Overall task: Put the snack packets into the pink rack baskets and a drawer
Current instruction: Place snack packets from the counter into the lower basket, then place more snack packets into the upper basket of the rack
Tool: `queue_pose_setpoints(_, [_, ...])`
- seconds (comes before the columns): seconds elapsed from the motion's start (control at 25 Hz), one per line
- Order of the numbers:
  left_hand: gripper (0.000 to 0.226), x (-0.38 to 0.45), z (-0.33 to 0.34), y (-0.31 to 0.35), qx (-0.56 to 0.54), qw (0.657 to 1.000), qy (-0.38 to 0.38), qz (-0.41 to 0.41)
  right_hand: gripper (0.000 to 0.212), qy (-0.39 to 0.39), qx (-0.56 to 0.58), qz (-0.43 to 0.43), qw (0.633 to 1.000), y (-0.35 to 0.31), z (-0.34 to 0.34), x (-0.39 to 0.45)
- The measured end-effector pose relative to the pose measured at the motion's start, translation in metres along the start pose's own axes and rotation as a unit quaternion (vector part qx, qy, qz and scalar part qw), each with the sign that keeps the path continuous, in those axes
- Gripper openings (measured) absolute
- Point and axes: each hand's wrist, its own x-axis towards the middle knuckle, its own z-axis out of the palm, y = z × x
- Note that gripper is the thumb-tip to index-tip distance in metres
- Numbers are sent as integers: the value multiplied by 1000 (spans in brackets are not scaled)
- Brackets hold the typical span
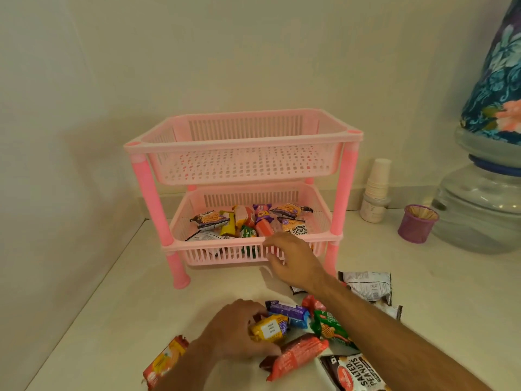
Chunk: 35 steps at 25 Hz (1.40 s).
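Two tiers make up the pink rack (pixel 158 210), seen from the head camera at twelve o'clock on the tabletop (pixel 112 300). The upper basket (pixel 242 148) is seen with nothing showing through its slats, while the lower basket (pixel 248 249) is filled with a jumble of snack packets (pixel 245 221), peanut bags and bright wrappers among them.

The right hand (pixel 293 263) is held out at the front rim of the lower basket, its fingers (pixel 270 244) loosely spread and relaxed, nothing gripped; whether the fingertips actually touch the rim cannot be told. At six o'clock, the left hand (pixel 234 331) is curled around a yellow packet (pixel 269 328), which is pinched between thumb and fingers just above the tabletop.

More packets are scattered around that hand: a purple packet (pixel 287 310) just beyond the yellow one, a green packet (pixel 329 327) at four o'clock of it, a red packet (pixel 296 356) just beneath, a salted peanuts bag (pixel 352 371) at the lower edge, an orange packet (pixel 163 359) at seven o'clock partly hidden by the left forearm, and a silver packet (pixel 366 286) at two o'clock beside the right forearm.

At three o'clock of the rack, a stack of paper cups (pixel 376 187) is stood against the wall, a purple cup of toothpicks (pixel 417 222) near it, and a water dispenser jar (pixel 479 215) under a floral cover (pixel 499 88).
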Motion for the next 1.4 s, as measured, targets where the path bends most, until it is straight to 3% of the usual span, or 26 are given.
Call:
queue_pose_setpoints(0.2, [76, -6, 4, 14, -10, 999, 51, -7, 33, -20, 55, 39, 998, -6, -13, -33])
queue_pose_setpoints(0.28, [69, -12, -2, 17, -82, 989, 122, 19, 40, -66, 101, 89, 989, -7, -20, -41])
queue_pose_setpoints(0.44, [60, -14, -34, 42, -183, 927, 301, 129, 47, -124, 253, 151, 947, -20, -36, -38])
queue_pose_setpoints(0.72, [58, 3, -78, 81, -317, 854, 381, 155, 28, -19, 240, 54, 969, -76, -121, 19])
queue_pose_setpoints(0.8, [51, 10, -72, 85, -308, 874, 351, 136, 31, 64, 283, 36, 956, -90, -160, 46])
queue_pose_setpoints(0.88, [48, 20, -56, 87, -218, 931, 264, 124, 35, 148, 283, 3, 948, -100, -197, 79])
queue_pose_setpoints(1.0, [59, 35, -24, 91, -72, 979, 143, 127, 38, 215, 189, 14, 958, -97, -229, 134])
queue_pose_setpoints(1.12, [66, 48, 6, 98, 11, 982, 89, 167, 42, 157, 15, 86, 984, -74, -232, 176])
queue_pose_setpoints(1.24, [70, 56, 27, 102, 62, 979, 27, 190, 43, 48, -158, 125, 978, -53, -218, 195])
queue_pose_setpoints(1.4, [64, 59, 32, 109, 160, 963, 1, 219, 24, -30, -211, 157, 964, -46, -207, 202])
